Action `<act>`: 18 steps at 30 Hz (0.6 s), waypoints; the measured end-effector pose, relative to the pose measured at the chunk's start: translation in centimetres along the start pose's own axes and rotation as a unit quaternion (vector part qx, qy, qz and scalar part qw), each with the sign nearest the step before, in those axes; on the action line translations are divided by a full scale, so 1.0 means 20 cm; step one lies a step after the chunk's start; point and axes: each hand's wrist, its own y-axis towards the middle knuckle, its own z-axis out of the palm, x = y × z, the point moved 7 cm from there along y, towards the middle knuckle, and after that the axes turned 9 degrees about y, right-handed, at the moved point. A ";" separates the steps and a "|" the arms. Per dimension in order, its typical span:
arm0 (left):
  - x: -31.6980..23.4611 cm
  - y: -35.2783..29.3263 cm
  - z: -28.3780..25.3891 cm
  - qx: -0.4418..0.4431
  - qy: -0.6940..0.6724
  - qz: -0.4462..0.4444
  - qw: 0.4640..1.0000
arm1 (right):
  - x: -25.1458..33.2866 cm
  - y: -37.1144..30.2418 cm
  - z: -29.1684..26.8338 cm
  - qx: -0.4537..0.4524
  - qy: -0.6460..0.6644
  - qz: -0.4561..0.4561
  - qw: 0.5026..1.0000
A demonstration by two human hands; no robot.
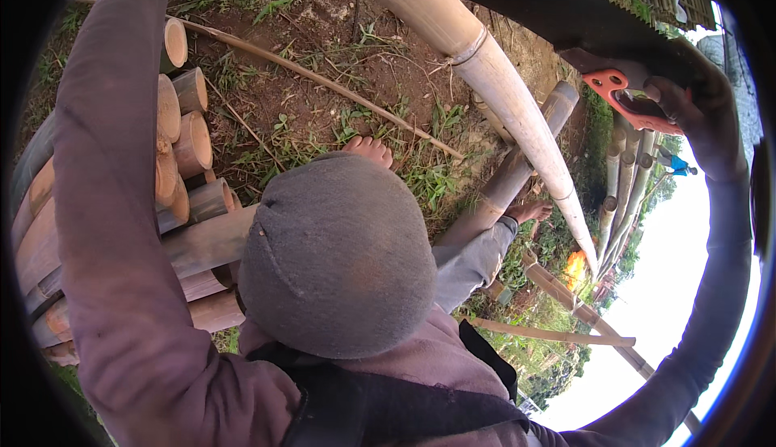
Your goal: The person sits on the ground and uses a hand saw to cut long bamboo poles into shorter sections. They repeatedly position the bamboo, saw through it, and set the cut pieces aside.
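Note:
My right hand (pixel 677 106) is closed round the red-orange handle of a handsaw (pixel 608 82). The saw's long dark blade runs leftward along the top of the view, with teeth on its upper edge. It passes over the upper end of a thick, pale bamboo pole (pixel 517 103); whether blade and pole touch I cannot tell. My left arm (pixel 113 148) reaches up past the upper left edge, so the left hand is out of sight. A grey knit cap (pixel 339 253) hides the middle of the scene.
Cut bamboo lengths (pixel 194 144) lie stacked at the left. Another bamboo pole (pixel 497 192) lies beneath the pale one, beside a bare foot (pixel 529 211). A thin stick (pixel 323 87) crosses the grassy soil. More poles (pixel 622 172) and a person in blue (pixel 679 164) are at the right.

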 end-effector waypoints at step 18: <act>0.08 0.10 -0.11 0.055 -0.079 -0.003 0.995 | -0.20 0.04 -0.02 0.111 -0.239 0.076 0.962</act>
